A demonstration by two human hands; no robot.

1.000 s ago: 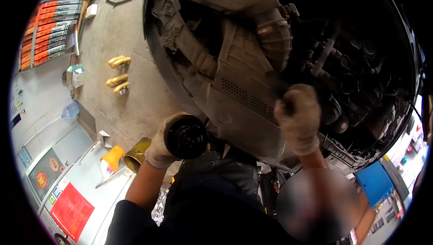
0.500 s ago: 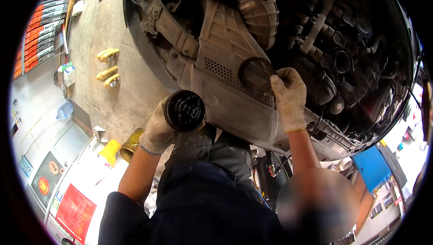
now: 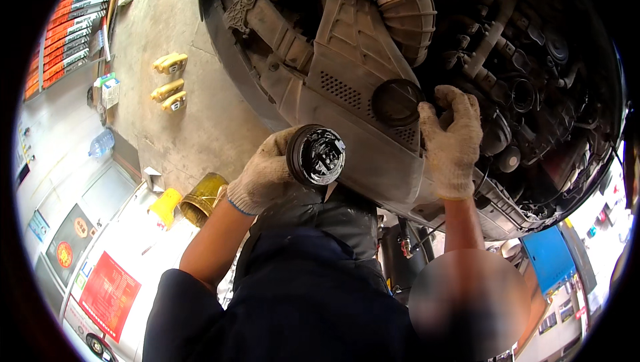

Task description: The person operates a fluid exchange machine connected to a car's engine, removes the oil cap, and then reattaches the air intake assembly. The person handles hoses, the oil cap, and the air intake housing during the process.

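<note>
My left hand [image 3: 267,172], in a pale knit glove, grips a round black cylindrical part [image 3: 316,154] with a shiny, wet-looking end face. My right hand [image 3: 450,139], also gloved, has its thumb and fingers apart and curved, just right of a dark flat ring [image 3: 395,119]. That ring lies on the perforated grey panel [image 3: 333,135] of the car's front end; whether my thumb still touches it I cannot tell. Above the panel runs a ribbed duct [image 3: 403,12].
Engine parts [image 3: 533,95] fill the dark right side. On the concrete floor [image 3: 200,122] at left lie several yellow jugs [image 3: 170,62], a yellow bucket [image 3: 200,202] and a water bottle [image 3: 101,143]. A shelf of orange-and-white boxes [image 3: 70,29] stands beyond, and a blue cabinet [image 3: 547,259] is lower right.
My right hand has brought the ring down onto the panel and loosened its fingers from it. My left hand has moved right with the round part, whose end now catches the light.
</note>
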